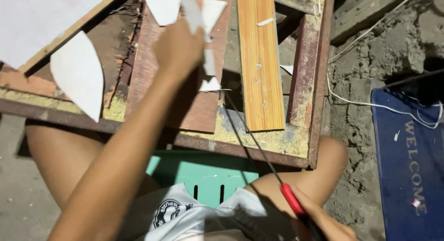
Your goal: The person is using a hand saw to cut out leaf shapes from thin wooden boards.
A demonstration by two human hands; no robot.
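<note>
My left hand (178, 49) is closed on a thin white sheet piece (199, 19), held against the brown board (194, 107) on the metal-framed bench. At the bottom right, my right hand (323, 222) grips the red handle (292, 199) of a thin saw. Its narrow dark blade (249, 130) runs up and left to the lower end of the white piece near a small offcut (210, 85). Other white cut pieces lie at the left (78, 74) and top (162, 5).
A light wooden plank (260, 61) lies lengthwise on the rusty frame (319, 84), with sawdust along its edge. I sit on a green plastic stool (203, 171). A blue doormat (409, 167) and a white cable (370, 102) lie on the rough ground at right.
</note>
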